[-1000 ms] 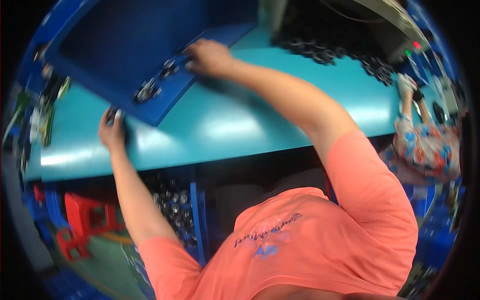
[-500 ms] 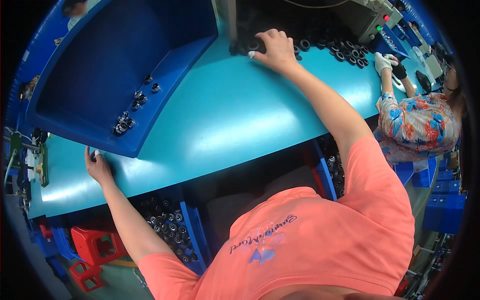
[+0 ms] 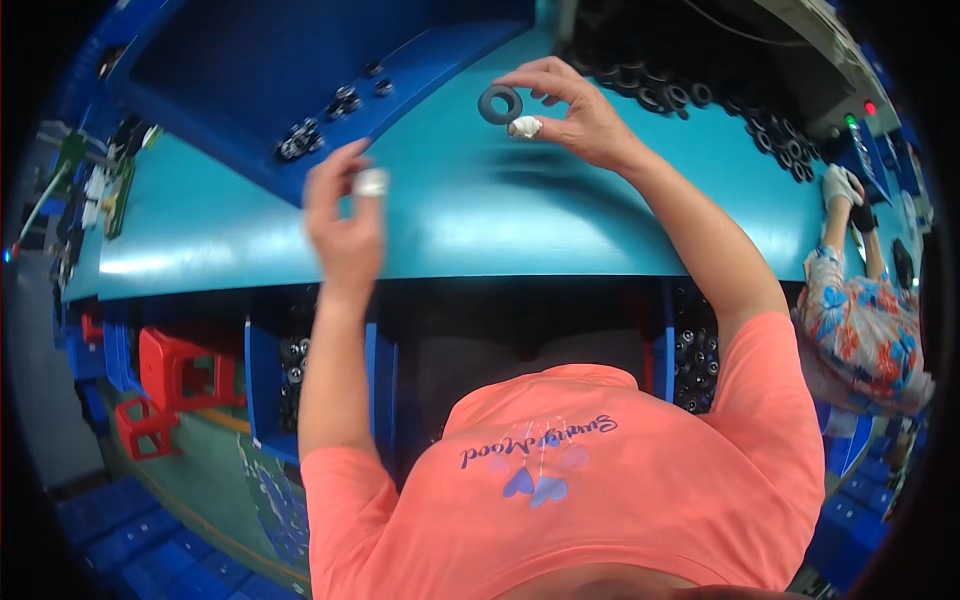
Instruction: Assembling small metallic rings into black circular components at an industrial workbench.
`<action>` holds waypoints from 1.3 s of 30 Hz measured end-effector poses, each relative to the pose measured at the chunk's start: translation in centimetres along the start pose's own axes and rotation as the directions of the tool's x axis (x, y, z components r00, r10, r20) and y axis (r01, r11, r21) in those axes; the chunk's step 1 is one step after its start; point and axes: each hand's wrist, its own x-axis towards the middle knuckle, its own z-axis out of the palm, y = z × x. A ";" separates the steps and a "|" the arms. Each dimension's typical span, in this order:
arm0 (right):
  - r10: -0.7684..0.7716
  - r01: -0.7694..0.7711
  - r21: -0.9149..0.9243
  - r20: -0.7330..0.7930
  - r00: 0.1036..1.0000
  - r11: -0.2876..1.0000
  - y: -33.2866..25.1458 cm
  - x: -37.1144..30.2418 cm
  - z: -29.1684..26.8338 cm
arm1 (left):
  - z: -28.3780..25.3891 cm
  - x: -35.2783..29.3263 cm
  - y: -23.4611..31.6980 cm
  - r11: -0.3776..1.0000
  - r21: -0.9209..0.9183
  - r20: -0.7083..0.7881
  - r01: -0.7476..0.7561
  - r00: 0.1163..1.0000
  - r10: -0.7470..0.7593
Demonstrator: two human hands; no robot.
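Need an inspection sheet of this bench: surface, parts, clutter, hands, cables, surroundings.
Surface: teal table, glossy, reflecting light.
Job's things: dark ring held over the table; more black rings heaped at the back right; shiny parts grouped in the blue bin.
Clutter: green item at the table's left end, kind unclear.
Hands: right hand grips the dark ring, white wrap on its thumb; left hand is blurred near the bin's edge, grip unclear.
Cables: thin cord at upper right; others unclear.
Surroundings: co-worker at right; red stools at left; parts stored under the table.
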 end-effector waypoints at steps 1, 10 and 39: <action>0.007 -0.008 0.041 0.032 0.999 0.999 -0.5 0.2 0.8 | 1.6 0.2 1.0 0.999 -0.046 0.059 -0.017 0.998 0.020; 0.069 -0.114 0.288 0.161 0.985 0.951 -1.0 -0.1 5.4 | 5.9 -0.3 -0.1 0.733 -0.527 0.335 0.429 0.898 -0.285; 0.112 -0.136 0.410 0.081 0.990 0.902 -0.9 -0.8 6.1 | 4.1 -0.4 -3.3 0.107 -0.759 0.624 0.643 0.764 -0.165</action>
